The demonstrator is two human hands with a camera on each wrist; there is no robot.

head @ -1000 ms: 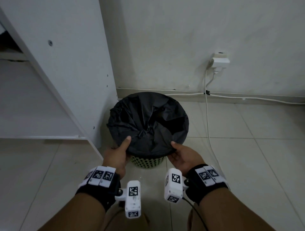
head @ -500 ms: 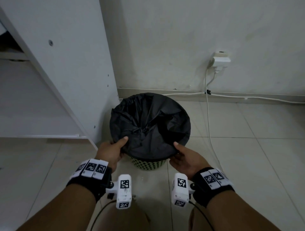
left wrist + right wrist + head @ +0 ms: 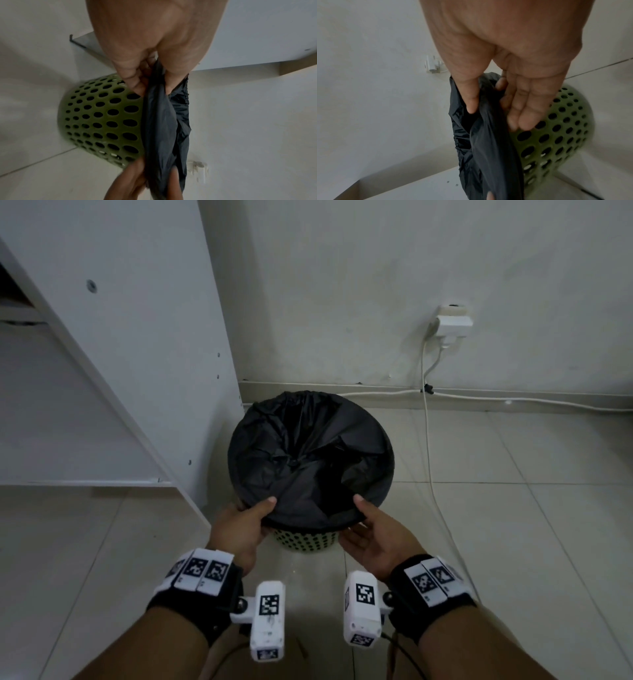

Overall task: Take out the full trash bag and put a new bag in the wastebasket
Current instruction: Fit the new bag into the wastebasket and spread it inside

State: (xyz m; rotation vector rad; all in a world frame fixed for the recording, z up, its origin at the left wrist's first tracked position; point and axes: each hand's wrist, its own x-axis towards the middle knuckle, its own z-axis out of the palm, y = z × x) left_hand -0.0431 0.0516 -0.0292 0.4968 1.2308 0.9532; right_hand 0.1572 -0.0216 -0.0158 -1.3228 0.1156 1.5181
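Observation:
A black trash bag [image 3: 308,453] lines a green perforated wastebasket [image 3: 303,542] on the floor by the wall. Its edge is folded over the rim all round. My left hand [image 3: 248,520] pinches the bag's near-left edge between thumb and fingers [image 3: 135,86]. My right hand [image 3: 368,523] holds the near-right edge, thumb [image 3: 471,104] on top inside the rim and fingers [image 3: 522,119] under the fold against the basket wall [image 3: 556,132]. The bag [image 3: 163,121] looks crumpled and slack inside.
A white cabinet side panel [image 3: 137,337] stands close to the basket's left. A white plug [image 3: 452,325] sits on the back wall with a cable [image 3: 430,440] running down across the tiled floor at the right. More cable lies along the baseboard.
Both hands have kept hold of the bag's near edge and shifted slightly along the rim. The bag's folds have changed and the head view has drifted a little.

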